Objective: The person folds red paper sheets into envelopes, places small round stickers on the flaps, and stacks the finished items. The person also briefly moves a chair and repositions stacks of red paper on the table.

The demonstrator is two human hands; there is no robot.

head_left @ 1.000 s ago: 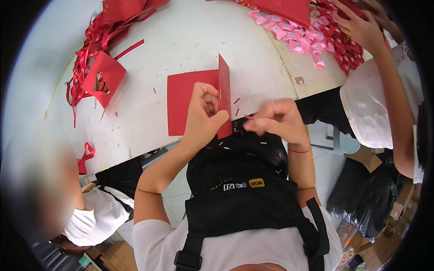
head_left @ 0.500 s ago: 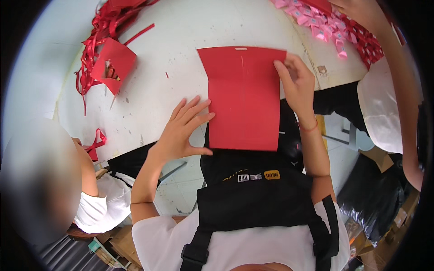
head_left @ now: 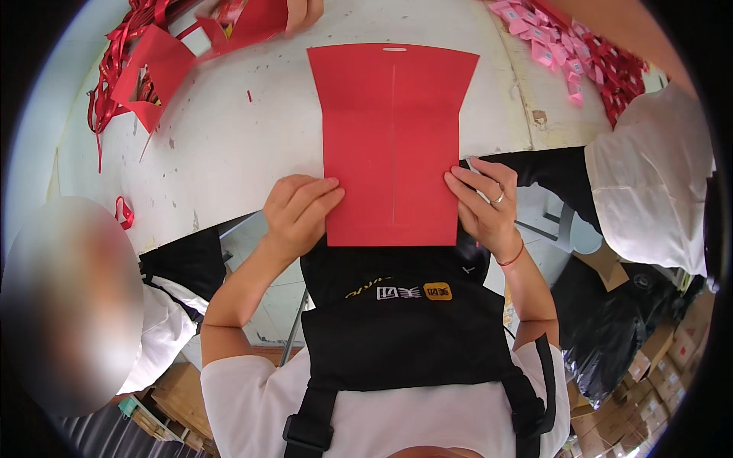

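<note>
A flat red paper blank (head_left: 389,145), flared at its far end, lies over the near edge of the table. A narrow slot shows by its far edge, and a crease line runs down the middle. My left hand (head_left: 300,212) grips its left edge, fingertips on top and thumb out of sight. Across from it, my right hand (head_left: 489,202) holds the right edge the same way; it wears a ring and a red wrist cord. The blank's near end sits just above my black apron (head_left: 412,343).
At the far left are red ribbons (head_left: 99,99), an opened red paper box (head_left: 156,69) and another red box under a person's hand (head_left: 305,14). Pink wrapped pieces (head_left: 542,49) lie far right. People sit on both sides; an arm reaches across the upper right. Cartons (head_left: 649,397) stand low right.
My left hand has closed on the left edge, and my right hand has slid nearer along the right edge. At the far left, a person's hand and a second red box have come into view.
</note>
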